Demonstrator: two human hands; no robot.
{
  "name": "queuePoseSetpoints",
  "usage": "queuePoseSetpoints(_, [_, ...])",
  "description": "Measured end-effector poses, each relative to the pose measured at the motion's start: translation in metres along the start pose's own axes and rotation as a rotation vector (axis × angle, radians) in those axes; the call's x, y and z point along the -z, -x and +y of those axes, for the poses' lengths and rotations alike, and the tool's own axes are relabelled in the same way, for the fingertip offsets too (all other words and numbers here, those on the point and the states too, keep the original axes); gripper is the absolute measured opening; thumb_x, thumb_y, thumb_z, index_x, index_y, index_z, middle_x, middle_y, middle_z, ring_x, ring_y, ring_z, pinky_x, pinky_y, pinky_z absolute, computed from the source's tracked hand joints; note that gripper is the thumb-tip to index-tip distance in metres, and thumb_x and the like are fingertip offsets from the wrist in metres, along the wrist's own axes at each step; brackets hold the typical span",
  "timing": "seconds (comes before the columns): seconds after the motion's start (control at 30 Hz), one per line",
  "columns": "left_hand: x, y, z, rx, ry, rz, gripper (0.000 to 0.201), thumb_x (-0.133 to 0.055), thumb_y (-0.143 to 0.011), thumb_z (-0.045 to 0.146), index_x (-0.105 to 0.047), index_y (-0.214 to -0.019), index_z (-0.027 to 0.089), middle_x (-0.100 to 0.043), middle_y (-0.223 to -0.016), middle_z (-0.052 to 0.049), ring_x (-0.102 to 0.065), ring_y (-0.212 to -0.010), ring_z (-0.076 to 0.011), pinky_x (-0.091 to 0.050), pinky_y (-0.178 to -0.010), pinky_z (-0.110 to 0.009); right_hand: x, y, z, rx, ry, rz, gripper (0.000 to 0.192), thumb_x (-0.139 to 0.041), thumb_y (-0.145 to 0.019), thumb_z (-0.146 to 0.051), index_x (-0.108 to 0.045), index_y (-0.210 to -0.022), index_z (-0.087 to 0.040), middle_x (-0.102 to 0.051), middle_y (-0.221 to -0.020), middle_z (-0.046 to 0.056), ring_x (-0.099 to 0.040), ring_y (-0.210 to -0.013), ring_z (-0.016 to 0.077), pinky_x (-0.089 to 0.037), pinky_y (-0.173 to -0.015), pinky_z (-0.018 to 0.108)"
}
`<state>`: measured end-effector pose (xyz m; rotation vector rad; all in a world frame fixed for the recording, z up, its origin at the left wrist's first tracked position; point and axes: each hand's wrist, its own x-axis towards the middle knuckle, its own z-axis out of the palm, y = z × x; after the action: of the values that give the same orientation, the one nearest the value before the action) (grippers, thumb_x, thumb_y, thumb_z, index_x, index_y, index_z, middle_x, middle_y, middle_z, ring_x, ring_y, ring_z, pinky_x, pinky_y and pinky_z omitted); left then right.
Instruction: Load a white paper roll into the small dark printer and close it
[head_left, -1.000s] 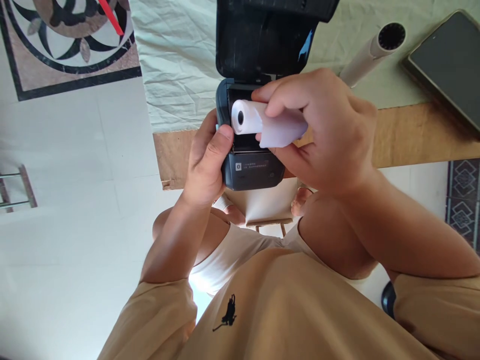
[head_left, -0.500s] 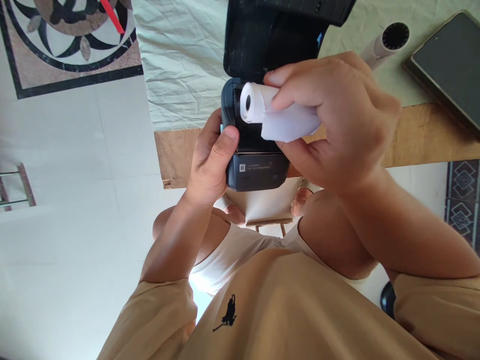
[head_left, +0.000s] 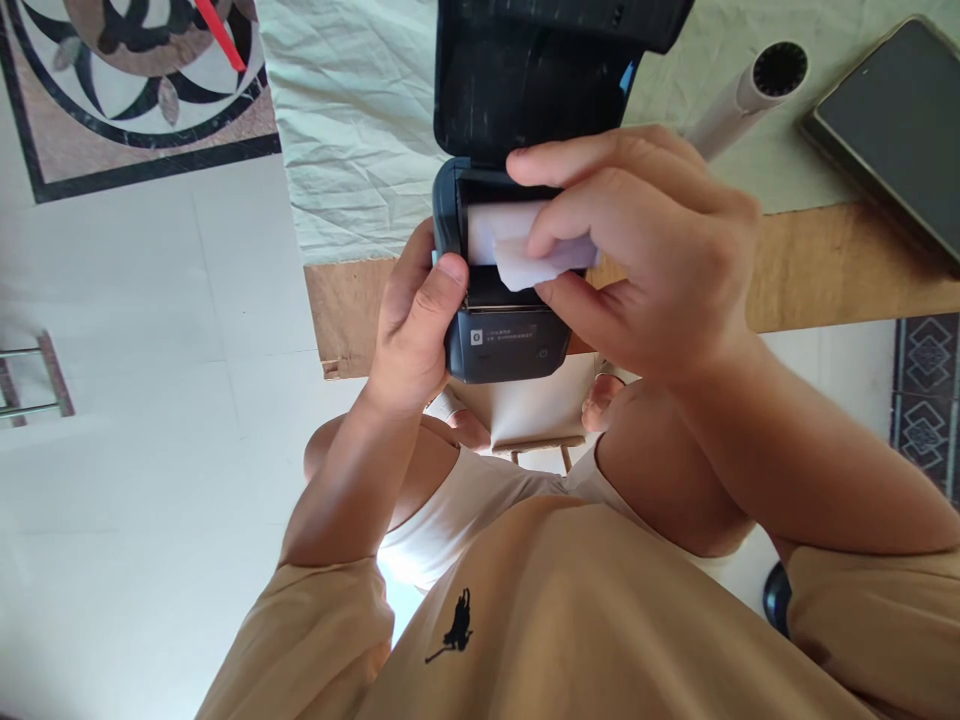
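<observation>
A dark portable label printer (head_left: 504, 345) is gripped around its left side by my left hand (head_left: 420, 325), thumb on the rim. Its black lid (head_left: 529, 95) is swung open toward the far side. Inside the bay lies a white paper roll (head_left: 484, 232), level with the printer's walls. My right hand (head_left: 660, 250) reaches over from the right and keeps the roll's loose end between thumb and fingers. That free flap of paper hangs toward the front of the bay. The fingers hide the roll's right end.
A pale green cloth (head_left: 352, 130) covers the wooden table (head_left: 817, 265), whose bare front edge shows. At the right lie a white cylinder with a dark round end (head_left: 739, 105) and a dark flat device (head_left: 892, 130). My knees are below the table edge.
The paper roll has gone from tilted above the bay to lying down inside it, carried by my right hand. The printer, lid and my left hand have shifted slightly left in view.
</observation>
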<state>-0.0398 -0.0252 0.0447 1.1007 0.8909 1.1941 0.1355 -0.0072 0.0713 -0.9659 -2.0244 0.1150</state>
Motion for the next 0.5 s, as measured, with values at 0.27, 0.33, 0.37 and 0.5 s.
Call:
queuePoseSetpoints(0.27, [0.004, 0.000, -0.003, -0.008, -0.040, 0.008, 0.037, -0.059, -0.084, 0.058, -0.062, -0.096, 0.023, -0.066, -0.096, -0.007, -0.056, -0.119, -0.0308, -0.048, -0.081, -0.039, 0.006, 0.003, -0.003, 0.085, -0.028, -0.046, 0.010, -0.052, -0.084, -0.021, -0.061, -0.083, -0.026, -0.069, -0.093, -0.005, -0.061, -0.086, 0.0136, -0.046, -0.079, 0.032])
queuePoseSetpoints(0.33, [0.004, 0.001, -0.002, 0.014, -0.052, 0.005, 0.033, -0.054, -0.088, 0.054, -0.062, -0.100, 0.024, -0.066, -0.099, -0.008, -0.053, -0.124, -0.0302, -0.048, -0.084, -0.039, 0.006, 0.006, -0.005, 0.100, -0.007, -0.108, 0.013, -0.050, -0.087, -0.025, -0.062, -0.086, -0.029, -0.068, -0.091, -0.006, -0.060, -0.086, 0.0124, -0.044, -0.079, 0.031])
queuePoseSetpoints(0.37, [0.006, 0.000, -0.005, 0.004, -0.046, -0.007, 0.034, -0.054, -0.087, 0.054, -0.062, -0.102, 0.024, -0.066, -0.101, -0.008, -0.053, -0.125, -0.0297, -0.049, -0.085, -0.038, 0.005, 0.007, -0.005, 0.120, 0.002, -0.125, 0.012, -0.051, -0.088, -0.027, -0.062, -0.087, -0.030, -0.068, -0.091, -0.007, -0.060, -0.086, 0.0122, -0.043, -0.078, 0.031])
queuePoseSetpoints(0.5, [0.015, -0.014, -0.030, -0.208, 0.041, -0.084, 0.063, -0.067, -0.072, 0.059, -0.051, -0.127, 0.033, -0.063, -0.117, -0.003, -0.063, -0.111, -0.0259, -0.054, -0.076, -0.035, 0.001, 0.011, -0.002, 0.218, -0.029, -0.102, 0.011, -0.064, -0.082, -0.037, -0.063, -0.090, -0.028, -0.070, -0.092, -0.006, -0.061, -0.088, 0.0154, -0.041, -0.074, 0.036])
